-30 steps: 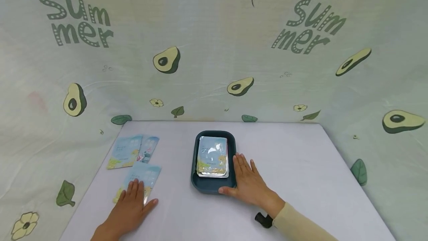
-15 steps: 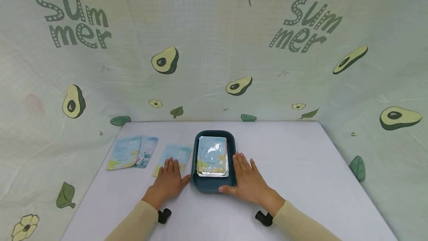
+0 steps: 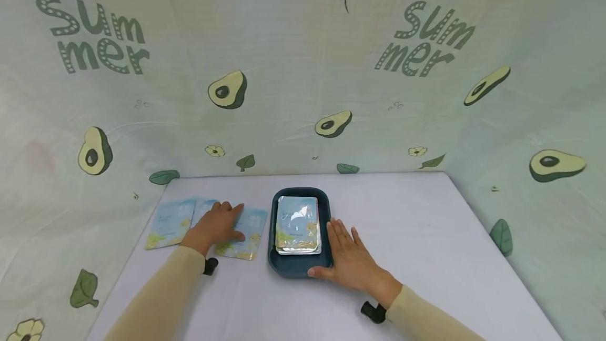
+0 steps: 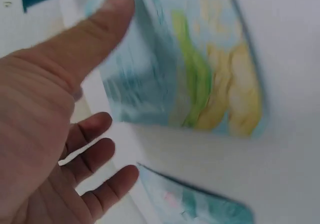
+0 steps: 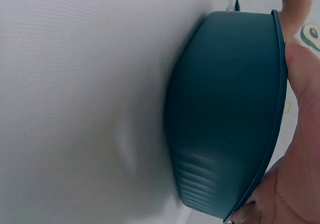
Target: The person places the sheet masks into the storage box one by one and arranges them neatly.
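Note:
My left hand (image 3: 213, 229) hovers over the flat light-blue sachets on the left, fingers spread loosely and holding nothing. Just right of it lies one sachet (image 3: 252, 225); its yellow-printed end (image 4: 225, 79) shows close up in the left wrist view. A second sachet (image 3: 202, 208) with pink print is partly covered by the hand, and a third (image 3: 170, 222) lies farther left. My right hand (image 3: 352, 262) rests against the right side of a dark teal tray (image 3: 295, 270), thumb at its near corner. Stacked sachets (image 3: 297, 222) lie inside the tray.
A white-covered table (image 3: 416, 225) extends around the tray, ending at a printed cloth backdrop (image 3: 279, 120). A black wrist mount (image 3: 373, 311) sits by the right cuff, and another (image 3: 210, 266) by the left.
My left hand slid one sachet rightward to beside the tray, then lifted off it and moved back left towards the other sachets. The right hand stays at the tray.

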Tool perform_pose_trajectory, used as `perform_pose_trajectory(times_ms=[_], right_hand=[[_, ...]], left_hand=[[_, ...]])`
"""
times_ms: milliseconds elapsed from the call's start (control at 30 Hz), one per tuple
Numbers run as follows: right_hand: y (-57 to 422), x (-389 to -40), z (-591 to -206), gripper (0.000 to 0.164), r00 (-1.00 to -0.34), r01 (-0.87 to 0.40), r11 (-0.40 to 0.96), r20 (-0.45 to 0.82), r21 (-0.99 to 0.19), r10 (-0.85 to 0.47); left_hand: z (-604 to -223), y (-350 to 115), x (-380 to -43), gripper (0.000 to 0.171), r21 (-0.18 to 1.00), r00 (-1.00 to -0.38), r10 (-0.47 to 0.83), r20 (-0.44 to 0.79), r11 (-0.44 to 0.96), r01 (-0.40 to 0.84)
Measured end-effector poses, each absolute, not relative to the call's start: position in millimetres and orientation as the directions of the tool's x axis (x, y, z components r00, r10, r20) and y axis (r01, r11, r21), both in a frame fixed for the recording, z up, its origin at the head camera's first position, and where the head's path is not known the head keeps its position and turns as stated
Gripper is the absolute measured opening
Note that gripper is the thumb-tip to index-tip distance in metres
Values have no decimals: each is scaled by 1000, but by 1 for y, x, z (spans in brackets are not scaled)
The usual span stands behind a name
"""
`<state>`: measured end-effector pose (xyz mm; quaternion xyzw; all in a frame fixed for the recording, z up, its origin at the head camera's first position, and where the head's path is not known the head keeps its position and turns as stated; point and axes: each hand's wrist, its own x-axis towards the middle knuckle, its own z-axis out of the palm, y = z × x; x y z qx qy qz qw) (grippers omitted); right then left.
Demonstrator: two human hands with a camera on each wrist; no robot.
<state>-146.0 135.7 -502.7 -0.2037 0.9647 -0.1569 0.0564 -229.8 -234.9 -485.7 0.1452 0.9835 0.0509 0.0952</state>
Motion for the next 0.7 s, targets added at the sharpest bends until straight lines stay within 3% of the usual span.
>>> perform_pose_trajectory(times_ms=[267,400,700], right_hand=[[131,-148,-502,126,-899,-406,856,-30,-320,-437],[130,-147,-501,126,-899,-402,857,-42,-323,-437],[135,-145,-500,125,-907,-381,871,-56,-309,-417]], left_hand=[[-486,-248,-257,114,-25,-912,336,-234,936,351],[-492,-249,-258,112,-64,-912,339,-232,930,362],[-501,-241,-259,101,-67,-936,342,-84,935,348]])
